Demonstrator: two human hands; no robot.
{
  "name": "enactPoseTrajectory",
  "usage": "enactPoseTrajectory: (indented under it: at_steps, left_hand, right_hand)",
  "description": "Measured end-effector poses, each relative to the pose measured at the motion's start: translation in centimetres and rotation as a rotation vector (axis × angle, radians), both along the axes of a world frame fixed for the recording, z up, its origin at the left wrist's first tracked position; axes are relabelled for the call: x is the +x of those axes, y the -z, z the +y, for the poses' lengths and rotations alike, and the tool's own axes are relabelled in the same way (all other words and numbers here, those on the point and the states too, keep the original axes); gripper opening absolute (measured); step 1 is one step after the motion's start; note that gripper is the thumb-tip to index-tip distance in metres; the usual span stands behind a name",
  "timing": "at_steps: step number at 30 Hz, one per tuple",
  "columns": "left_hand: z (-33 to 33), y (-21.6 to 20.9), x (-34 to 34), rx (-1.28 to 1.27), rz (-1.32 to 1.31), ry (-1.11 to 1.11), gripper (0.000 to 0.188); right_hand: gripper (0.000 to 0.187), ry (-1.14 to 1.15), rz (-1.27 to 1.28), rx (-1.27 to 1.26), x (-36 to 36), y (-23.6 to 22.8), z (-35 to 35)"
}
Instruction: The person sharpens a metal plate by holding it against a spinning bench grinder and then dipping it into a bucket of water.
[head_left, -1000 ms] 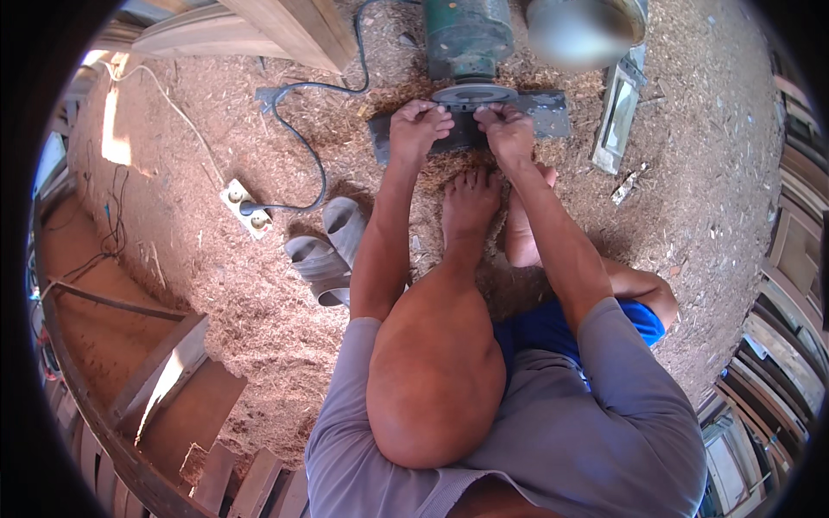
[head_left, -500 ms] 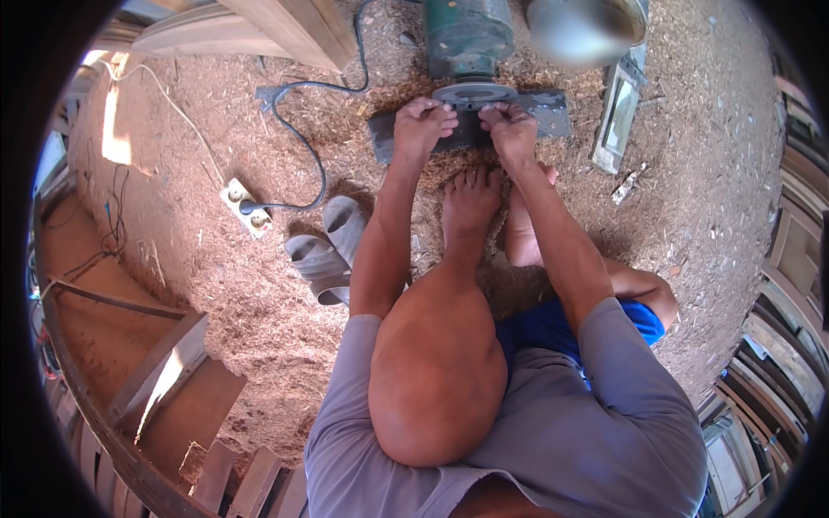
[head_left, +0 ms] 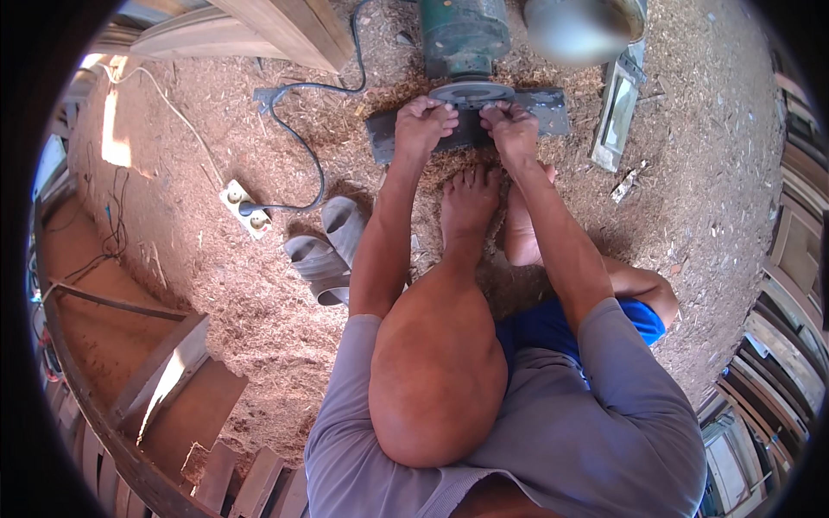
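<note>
A grey grinding wheel (head_left: pixel 471 92) sits on the end of a green electric motor (head_left: pixel 465 39), far from me in the middle. Just in front of its near edge, both my hands are closed in a pinch. My left hand (head_left: pixel 424 127) is at the wheel's left side and my right hand (head_left: pixel 511 129) at its right. What the fingertips grip is small and dark, and I cannot make it out. Below the hands a long dark flat plate (head_left: pixel 551 112) lies crosswise on the ground, partly covered by them.
A round metal bowl (head_left: pixel 583 34) and a narrow frame-like piece (head_left: pixel 617 112) lie right of the motor. A black cable runs to a white power strip (head_left: pixel 245 210) on the left. Grey sandals (head_left: pixel 321 250) lie near my left arm. Wooden beams (head_left: pixel 285 30) stand at far left.
Both hands keep almost the same place at the wheel. The view has shifted very slightly; nothing is taken up or let go.
</note>
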State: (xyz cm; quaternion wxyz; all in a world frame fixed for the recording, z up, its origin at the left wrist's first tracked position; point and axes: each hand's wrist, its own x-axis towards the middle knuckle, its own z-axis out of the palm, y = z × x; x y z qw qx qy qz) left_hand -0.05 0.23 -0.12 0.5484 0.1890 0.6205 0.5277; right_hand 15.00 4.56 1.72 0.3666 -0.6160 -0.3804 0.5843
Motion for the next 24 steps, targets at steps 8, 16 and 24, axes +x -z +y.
enactPoseTrajectory:
  at_steps: [8,16,24]
  left_hand:
    - [-0.3,0.2,-0.1,0.035,-0.022,-0.032,0.011]
    - [-0.6,0.0,-0.4,0.041,-0.028,-0.062,0.011]
    - [-0.9,0.0,-0.8,0.052,-0.066,-0.07,0.01]
  right_hand:
    - [0.014,-0.061,-0.057,-0.015,-0.3,0.3,-0.1]
    - [0.013,-0.074,-0.041,0.03,-0.7,0.8,-0.2]
    - [0.012,-0.082,-0.053,0.037,-1.2,0.6,-0.3]
